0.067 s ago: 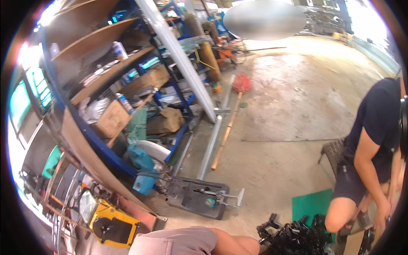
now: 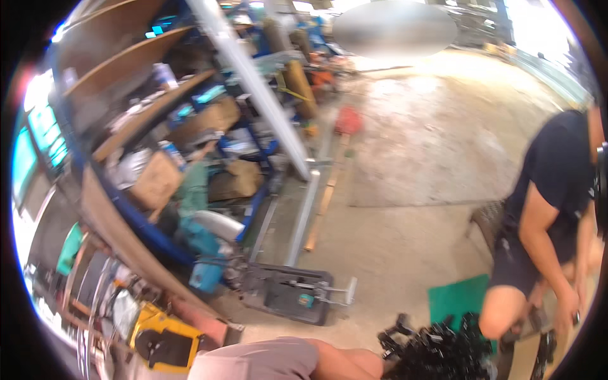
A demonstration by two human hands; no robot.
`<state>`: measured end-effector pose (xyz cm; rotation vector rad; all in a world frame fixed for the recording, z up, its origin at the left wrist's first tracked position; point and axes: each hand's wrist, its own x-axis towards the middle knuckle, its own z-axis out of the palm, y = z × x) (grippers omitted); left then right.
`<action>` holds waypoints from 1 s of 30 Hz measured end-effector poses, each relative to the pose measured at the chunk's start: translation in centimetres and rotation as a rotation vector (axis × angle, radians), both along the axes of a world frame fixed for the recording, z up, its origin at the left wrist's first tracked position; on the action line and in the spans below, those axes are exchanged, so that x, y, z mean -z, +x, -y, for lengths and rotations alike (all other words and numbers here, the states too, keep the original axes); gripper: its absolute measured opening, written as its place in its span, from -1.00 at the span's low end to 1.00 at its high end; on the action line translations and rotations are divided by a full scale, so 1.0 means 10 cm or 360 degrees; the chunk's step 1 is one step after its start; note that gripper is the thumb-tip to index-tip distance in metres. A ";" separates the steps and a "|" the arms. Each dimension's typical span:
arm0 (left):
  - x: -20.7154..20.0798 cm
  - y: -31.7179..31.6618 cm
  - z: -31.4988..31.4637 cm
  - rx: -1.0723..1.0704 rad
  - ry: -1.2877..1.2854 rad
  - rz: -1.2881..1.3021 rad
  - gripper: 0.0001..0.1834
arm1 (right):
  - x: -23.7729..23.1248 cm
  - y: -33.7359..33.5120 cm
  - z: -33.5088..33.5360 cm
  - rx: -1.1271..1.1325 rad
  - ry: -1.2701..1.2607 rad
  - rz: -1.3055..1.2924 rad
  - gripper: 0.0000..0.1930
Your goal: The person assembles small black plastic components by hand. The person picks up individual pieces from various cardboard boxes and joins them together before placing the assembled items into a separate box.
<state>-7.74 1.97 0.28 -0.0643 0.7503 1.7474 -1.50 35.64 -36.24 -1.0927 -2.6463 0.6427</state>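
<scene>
Neither my left hand nor my right hand shows. At the lower edge lies greyish fabric of my clothing (image 2: 253, 361) with bare skin (image 2: 345, 362) beside it; I cannot tell whether this is arm or leg. Just right of it rises a heap of shiny black parts (image 2: 437, 351), their kind too blurred to make out. The heap partly covers a green sheet (image 2: 457, 297) on the floor. Across the heap, at the right, a co-worker (image 2: 551, 177) in dark clothes bends forward. The co-worker's hand (image 2: 565, 310) is near a small dark piece and a cardboard box (image 2: 524, 358).
A black wheeled machine base (image 2: 288, 294) with a metal T-bar stands left of centre. A yellow machine (image 2: 166, 335) is at lower left, below cluttered blue-framed shelves (image 2: 152, 111). A wooden pole (image 2: 324, 212) with a red end and a metal beam (image 2: 303, 218) lie on the floor.
The whole view has swung slightly, so the shelves, floor items and heap appear a little farther left. The picture is more blurred. The co-worker's hand has shifted slightly.
</scene>
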 end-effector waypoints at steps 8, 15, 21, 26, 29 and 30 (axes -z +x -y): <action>-0.02 -0.01 0.11 -0.0126 0.0141 0.0142 -0.46 | -1.74 0.04 0.87 0.0033 -0.0442 -0.0430 -0.78; -0.08 0.34 -0.14 -0.0155 0.0308 0.0157 -0.57 | -3.55 0.88 1.89 0.0157 -0.0876 -0.1207 -0.84; -0.20 0.68 0.05 -0.0045 0.0409 0.0106 -0.58 | -4.23 1.19 2.71 0.0225 -0.0223 -0.1119 -0.82; -0.23 0.84 0.01 -0.0013 0.0525 0.0067 -0.59 | -4.06 1.27 2.85 0.0545 -0.0219 -0.1240 -0.84; -0.25 0.89 0.00 -0.0065 0.0465 -0.0009 -0.64 | -4.04 1.26 2.89 0.0622 -0.0305 -0.1299 -0.81; -0.26 0.89 0.00 -0.0086 0.0436 -0.0041 -0.66 | -4.04 1.26 2.90 0.0622 -0.0311 -0.1296 -0.80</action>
